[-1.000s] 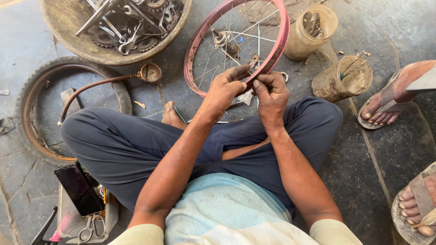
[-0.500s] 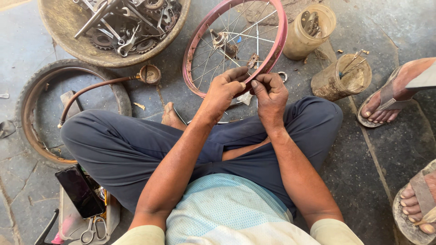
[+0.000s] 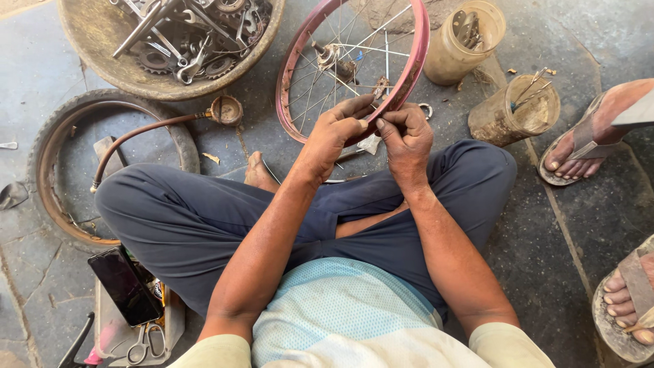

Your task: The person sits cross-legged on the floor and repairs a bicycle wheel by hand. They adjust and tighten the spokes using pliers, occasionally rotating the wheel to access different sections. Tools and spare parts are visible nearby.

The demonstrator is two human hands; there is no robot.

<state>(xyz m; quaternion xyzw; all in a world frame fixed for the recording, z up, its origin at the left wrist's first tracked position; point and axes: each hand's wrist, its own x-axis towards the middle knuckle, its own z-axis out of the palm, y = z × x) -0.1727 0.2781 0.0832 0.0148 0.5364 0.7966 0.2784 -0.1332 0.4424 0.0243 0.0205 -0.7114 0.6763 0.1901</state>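
A red spoked bicycle wheel rim (image 3: 291,68) stands tilted on the stone floor in front of my crossed legs, its hub (image 3: 334,58) near the top. My left hand (image 3: 335,131) grips the near edge of the rim, fingers curled over it. My right hand (image 3: 407,135) is closed beside it on the same stretch of rim, fingertips pinched on something small that I cannot make out. Both hands touch each other over the rim.
A round basin (image 3: 102,54) of sprockets and tools sits far left. An old tyre (image 3: 48,143) lies at left, a hose with a rusty cup (image 3: 225,109) across it. Two jars (image 3: 463,41) (image 3: 514,109) stand right. Another person's sandalled feet (image 3: 579,143) (image 3: 630,300) are right. Phone (image 3: 125,286) and scissors (image 3: 144,344) lie lower left.
My hands stay on the near edge of the rim; the fingers shift only slightly. The wheel keeps its place.
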